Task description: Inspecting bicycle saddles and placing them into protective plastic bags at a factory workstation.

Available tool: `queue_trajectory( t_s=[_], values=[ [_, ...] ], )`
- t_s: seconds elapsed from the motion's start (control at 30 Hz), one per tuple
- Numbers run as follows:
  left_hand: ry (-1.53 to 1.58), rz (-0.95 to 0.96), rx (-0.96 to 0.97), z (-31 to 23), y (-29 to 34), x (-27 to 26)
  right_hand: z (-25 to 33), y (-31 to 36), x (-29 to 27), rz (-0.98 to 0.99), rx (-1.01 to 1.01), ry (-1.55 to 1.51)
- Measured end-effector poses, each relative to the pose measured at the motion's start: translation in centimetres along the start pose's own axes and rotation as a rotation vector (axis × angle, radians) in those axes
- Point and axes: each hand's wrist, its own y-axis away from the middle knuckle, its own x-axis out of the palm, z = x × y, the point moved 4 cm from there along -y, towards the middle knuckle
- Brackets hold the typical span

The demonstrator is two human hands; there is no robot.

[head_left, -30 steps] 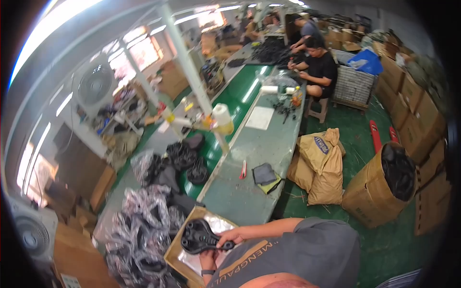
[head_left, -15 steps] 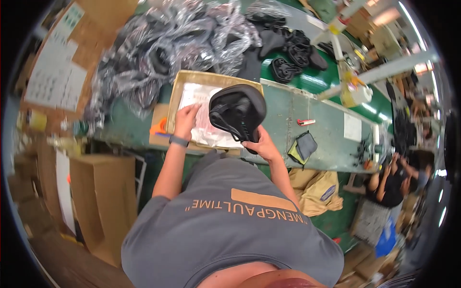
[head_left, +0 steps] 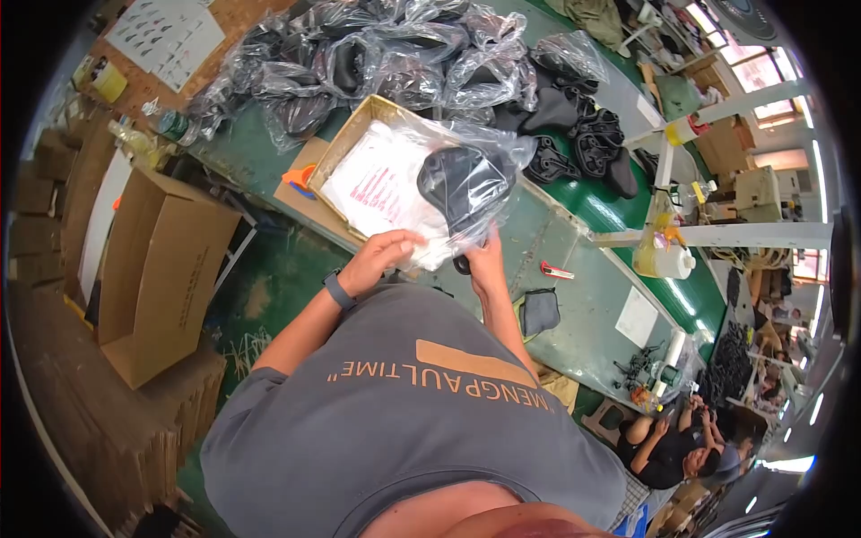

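A black bicycle saddle [head_left: 459, 193] sits inside a clear plastic bag [head_left: 499, 154], its wide end pointing away from me. My right hand [head_left: 487, 267] grips the saddle's narrow end, where the bag's near edge lies. My left hand [head_left: 387, 256] is closed at the near left edge of the bag, with fingers and thumb pinched on the film. Below and left of the saddle, a shallow cardboard box [head_left: 334, 170] holds a stack of flat clear bags [head_left: 372, 184] with red print. The saddle hangs over the box's right side and hides part of it.
Bagged saddles [head_left: 395, 67] are heaped along the far side of the green table [head_left: 574, 309]. Bare saddles [head_left: 587, 143] lie to their right. A red cutter [head_left: 557, 270] and a dark pouch [head_left: 540, 311] lie right of me. An open carton [head_left: 166, 269] stands left; people [head_left: 673, 448] sit far right.
The saddle was bare in my right hand and is now inside the clear bag. My left hand has moved from over the stack to the bag's near edge. The view has turned.
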Motion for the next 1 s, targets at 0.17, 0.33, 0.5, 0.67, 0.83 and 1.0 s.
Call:
queue_trajectory(
  t_s=[0.17,0.33,0.5,0.67,0.83,1.0],
  values=[
    [0.113,-0.495,0.225,-3.8,-0.7,3.0,8.7,2.9,4.5,0.475,-0.440,0.488],
    [0.637,-0.637,0.373,-4.4,6.0,-2.3,5.1,-1.7,4.7,0.397,-0.641,0.460],
    [0.745,-0.872,0.562,-4.7,15.8,-3.2,-8.0,-10.2,2.6,0.387,-0.352,0.790],
    [0.789,-1.050,0.663,-1.4,25.3,-3.9,-11.8,-10.4,0.9,0.690,0.105,1.086],
    [0.568,-1.399,0.577,1.9,31.3,-7.3,-4.2,-4.0,5.0,0.680,0.236,0.883],
    [0.159,-1.346,0.398,-1.4,32.1,-12.4,-2.5,-2.3,15.9,0.600,0.186,0.493]
  ],
)
